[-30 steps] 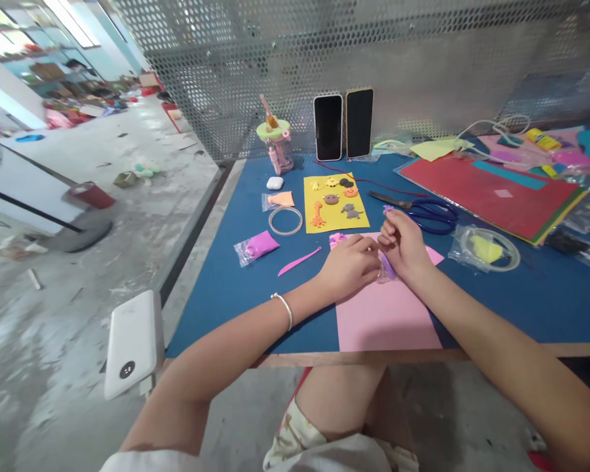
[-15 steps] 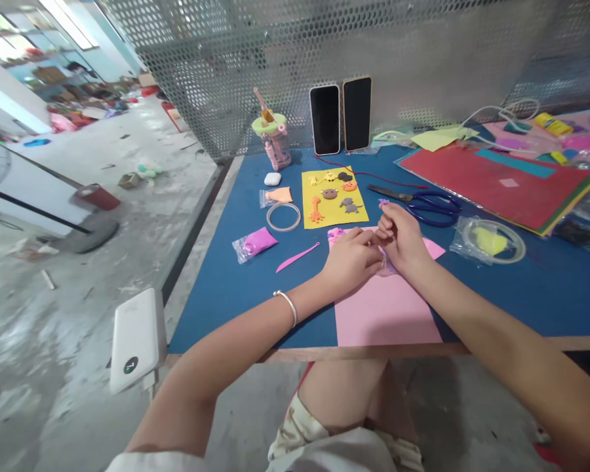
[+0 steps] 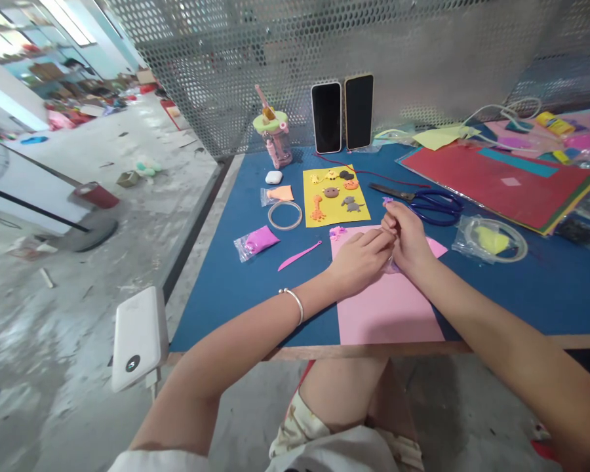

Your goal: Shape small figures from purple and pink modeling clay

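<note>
Both hands meet over a pink paper sheet (image 3: 386,308) on the blue table (image 3: 226,288). My left hand (image 3: 361,260) is closed, its fingertips pressed against my right hand (image 3: 407,239), which is also closed in a pinch. Between them a small clear bag with purple clay (image 3: 391,265) peeks out below the fingers. A bit of purple clay (image 3: 387,200) shows at the right fingertips. A small pink clay figure (image 3: 337,232) lies on the sheet's far left corner, just beyond the left hand.
Yellow card (image 3: 335,196) with clay animals, blue scissors (image 3: 425,200), pink clay knife (image 3: 299,256), bagged magenta clay (image 3: 258,240), tape ring (image 3: 284,215), two phones (image 3: 343,116) against the mesh wall, a drink cup (image 3: 274,136), coloured paper stack (image 3: 501,180), a bagged yellow item (image 3: 491,240). White power bank (image 3: 138,337) hangs at left.
The hands stay together over the pink sheet; the left fingers have slid a little further towards the right hand. The camera view has shifted slightly.
</note>
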`<state>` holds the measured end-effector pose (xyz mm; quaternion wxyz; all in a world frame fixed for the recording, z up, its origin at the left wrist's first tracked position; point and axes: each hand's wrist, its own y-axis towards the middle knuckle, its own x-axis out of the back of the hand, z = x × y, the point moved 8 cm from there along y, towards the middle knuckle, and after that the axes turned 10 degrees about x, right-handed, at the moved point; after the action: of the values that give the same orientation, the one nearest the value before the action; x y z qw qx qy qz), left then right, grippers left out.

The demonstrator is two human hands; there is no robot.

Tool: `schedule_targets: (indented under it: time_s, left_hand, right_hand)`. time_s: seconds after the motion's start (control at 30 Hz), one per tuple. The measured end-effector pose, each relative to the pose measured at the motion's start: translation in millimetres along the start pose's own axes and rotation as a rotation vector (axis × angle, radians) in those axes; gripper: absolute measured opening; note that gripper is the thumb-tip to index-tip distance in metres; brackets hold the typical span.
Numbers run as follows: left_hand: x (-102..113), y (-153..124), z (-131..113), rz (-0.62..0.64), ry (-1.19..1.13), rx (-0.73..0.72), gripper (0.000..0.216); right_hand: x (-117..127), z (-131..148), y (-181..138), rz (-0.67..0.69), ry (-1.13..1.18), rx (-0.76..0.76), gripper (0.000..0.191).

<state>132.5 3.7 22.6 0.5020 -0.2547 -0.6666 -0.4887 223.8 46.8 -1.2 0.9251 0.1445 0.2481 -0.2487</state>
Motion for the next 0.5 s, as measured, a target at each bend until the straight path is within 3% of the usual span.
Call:
schedule_targets:
  time_s: [0.1, 0.23, 0.33, 0.43, 0.5]
  left_hand:
    - [5, -1, 4, 0.002, -0.112, 0.032, 0.025]
    - [15, -5, 23, -0.042, -0.373, 0.179, 0.020]
    - [22, -10, 50, -0.157, -0.626, 0.389, 0.011]
    - [21, -20, 76, -0.277, -0.879, 0.639, 0.015]
    - [20, -24, 84, -0.330, -1.006, 0.726, 0.020]
  right_hand:
    - [1, 0, 1, -0.001, -0.024, -0.007, 0.029]
    - [1, -3, 0, 0.011, -0.020, -0.067, 0.028]
    - [0, -4, -2, 0.010, -0.007, -0.091, 0.024]
    - [-2, 0, -3, 0.021, 0.005, -0.064, 0.019]
    - [-4, 3, -4, 0.040, -0.007, -0.022, 0.018]
